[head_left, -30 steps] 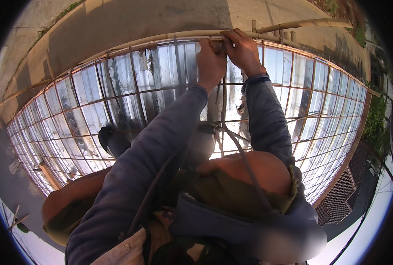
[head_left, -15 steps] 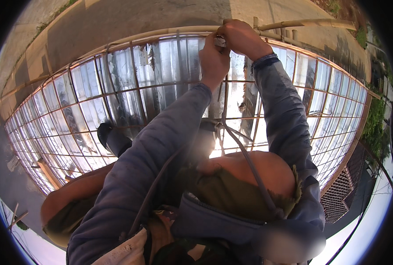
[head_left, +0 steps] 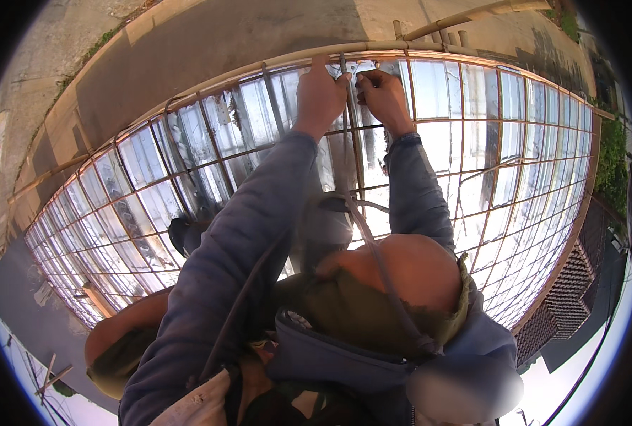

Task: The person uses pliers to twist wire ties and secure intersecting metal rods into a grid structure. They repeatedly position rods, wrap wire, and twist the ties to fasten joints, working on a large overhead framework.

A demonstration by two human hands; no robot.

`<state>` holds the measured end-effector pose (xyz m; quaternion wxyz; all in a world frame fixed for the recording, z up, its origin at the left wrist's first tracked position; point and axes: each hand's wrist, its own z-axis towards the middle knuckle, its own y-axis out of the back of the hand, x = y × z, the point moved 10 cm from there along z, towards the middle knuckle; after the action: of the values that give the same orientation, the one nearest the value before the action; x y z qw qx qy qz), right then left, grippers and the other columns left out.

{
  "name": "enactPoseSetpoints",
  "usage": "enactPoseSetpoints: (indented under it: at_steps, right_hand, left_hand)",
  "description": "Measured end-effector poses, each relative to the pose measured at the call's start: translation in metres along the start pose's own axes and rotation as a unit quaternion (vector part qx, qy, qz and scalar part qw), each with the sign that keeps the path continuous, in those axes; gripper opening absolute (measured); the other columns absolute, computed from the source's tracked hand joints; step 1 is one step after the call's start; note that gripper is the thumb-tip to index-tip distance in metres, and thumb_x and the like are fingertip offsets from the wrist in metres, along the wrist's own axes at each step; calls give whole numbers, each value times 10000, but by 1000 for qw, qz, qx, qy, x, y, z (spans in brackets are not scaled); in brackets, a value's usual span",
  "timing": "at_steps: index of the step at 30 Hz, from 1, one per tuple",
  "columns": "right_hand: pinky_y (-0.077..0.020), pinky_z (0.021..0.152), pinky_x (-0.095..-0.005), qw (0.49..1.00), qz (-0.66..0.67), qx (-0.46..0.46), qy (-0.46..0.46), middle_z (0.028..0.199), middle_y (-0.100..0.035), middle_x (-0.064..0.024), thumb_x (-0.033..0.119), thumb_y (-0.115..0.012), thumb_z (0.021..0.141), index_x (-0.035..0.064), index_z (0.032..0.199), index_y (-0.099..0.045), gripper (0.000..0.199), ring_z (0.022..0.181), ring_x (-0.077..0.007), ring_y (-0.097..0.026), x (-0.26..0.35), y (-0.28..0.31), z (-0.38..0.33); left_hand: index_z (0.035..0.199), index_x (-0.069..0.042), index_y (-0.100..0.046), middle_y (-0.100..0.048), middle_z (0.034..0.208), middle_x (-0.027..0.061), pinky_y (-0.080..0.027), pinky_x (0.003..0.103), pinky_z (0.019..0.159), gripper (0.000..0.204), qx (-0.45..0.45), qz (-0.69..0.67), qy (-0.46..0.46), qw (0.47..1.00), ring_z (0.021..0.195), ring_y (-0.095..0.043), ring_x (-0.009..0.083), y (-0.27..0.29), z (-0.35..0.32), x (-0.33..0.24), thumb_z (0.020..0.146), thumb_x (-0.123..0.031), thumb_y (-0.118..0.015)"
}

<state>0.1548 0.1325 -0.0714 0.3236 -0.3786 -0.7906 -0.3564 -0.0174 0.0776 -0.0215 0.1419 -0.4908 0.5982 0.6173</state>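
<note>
My left hand (head_left: 319,97) is at the far edge of a steel bar grid (head_left: 409,86), where a bamboo pole (head_left: 273,60) runs alongside. Its index finger points away from me over the edge, and its thumb presses against an upright steel bar (head_left: 343,65); the other fingers are curled and partly hidden. Just to the right, my right hand (head_left: 387,97) is closed in a pinch, its fingertips dark. Whatever sits between those fingertips is too small to make out. A gap with bars and shiny sheet behind separates the two hands.
Shiny corrugated sheets (head_left: 429,145) lie beneath the grid. My bare knee (head_left: 419,266) and a dark boot (head_left: 181,234) are close by. A strap (head_left: 380,266) hangs across my front. More bamboo (head_left: 472,19) lies beyond the edge; a tiled roof (head_left: 568,291) is at lower right.
My hands have come apart after being together at the edge. The right hand has moved down and closer to me, while the left has shifted left with its index finger stretched out.
</note>
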Motion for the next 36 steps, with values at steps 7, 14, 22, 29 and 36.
enactPoseSetpoints:
  at_steps: [7,14,22,29,36]
  right_hand:
    - [-627,858,-333,940,318,117,-49,1180,-750,-120,203,-654,1105,-58,1350,-652,358,994,-168,-741,-27,-36,21]
    - [-604,776,-354,948,299,-72,78,1055,-802,-124,179,-686,1075,0,1118,-710,186,904,-198,-775,-11,-9,19]
    - [-589,773,-411,953,36,-197,228,930,-802,-163,200,-693,1052,16,1050,-685,184,867,-300,-794,34,6,-4]
    - [-593,769,-399,958,60,-195,201,894,-805,-142,223,-675,1071,18,1033,-679,209,852,-286,-802,28,13,0]
    - [-590,744,-362,966,-10,-170,196,896,-809,-128,209,-689,1074,11,1005,-698,210,840,-216,-804,32,15,16]
  left_hand:
    - [1319,14,-597,-754,1052,301,-568,556,881,540,37,22,-24,999,1041,-724,509,-4,3,-12,950,-313,-818]
    - [1276,-24,-682,-776,947,193,-585,458,814,529,18,66,-59,996,917,-774,376,-6,9,-4,927,-379,-859]
    - [1269,-2,-667,-787,1047,209,-590,461,844,551,40,59,-134,988,975,-774,375,5,19,-16,899,-345,-890]
    - [1292,-37,-684,-796,998,192,-577,394,787,423,125,-38,-25,991,838,-751,273,11,17,-3,978,-290,-813]
    - [1257,-101,-777,-799,939,174,-571,410,768,267,88,-4,-115,990,794,-755,284,5,29,-1,1020,-208,-717]
